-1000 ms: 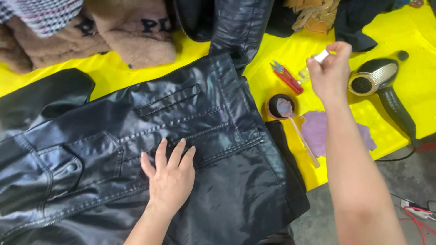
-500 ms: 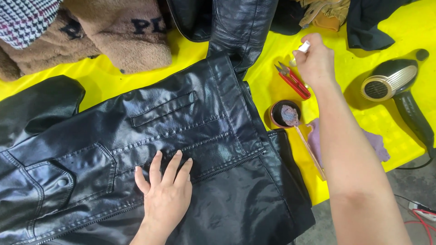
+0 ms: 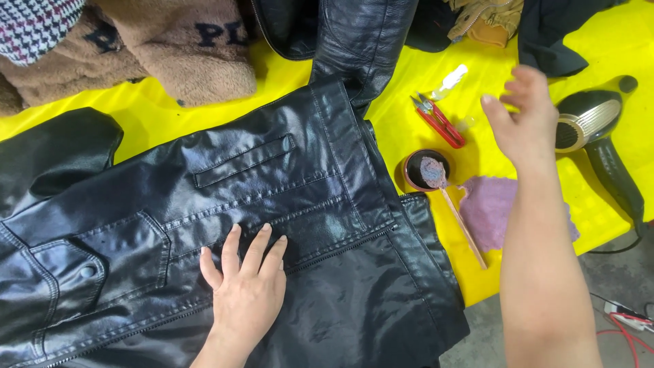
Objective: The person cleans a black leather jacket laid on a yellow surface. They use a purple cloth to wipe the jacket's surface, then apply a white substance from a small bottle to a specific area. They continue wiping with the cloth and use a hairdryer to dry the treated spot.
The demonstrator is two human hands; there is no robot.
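A tan fleece garment with dark blocky lettering [image 3: 197, 51] is seen bunched at the upper left of the frame, beside a houndstooth-checked cloth [image 3: 34, 24] in the corner. The glossy black faux-leather jacket [image 3: 225, 197] is spread flat across the left and centre, over the bright yellow table cover [image 3: 409, 88]. The left hand [image 3: 245, 289] is pressed palm-down on its lower panel near the zip seam, fingers spread and gripping nothing. The jacket is judged limp, fairly heavy and slick, best held by a hem or seam rather than the smooth face. To the right of centre lie red thread snips [image 3: 441, 123], a small clear bottle with a white cap [image 3: 448, 80], and a round dark dish [image 3: 426, 170] with a wooden stick. The right hand [image 3: 524, 123] hovers open and empty above the cover, near a black hair dryer [image 3: 599, 136].
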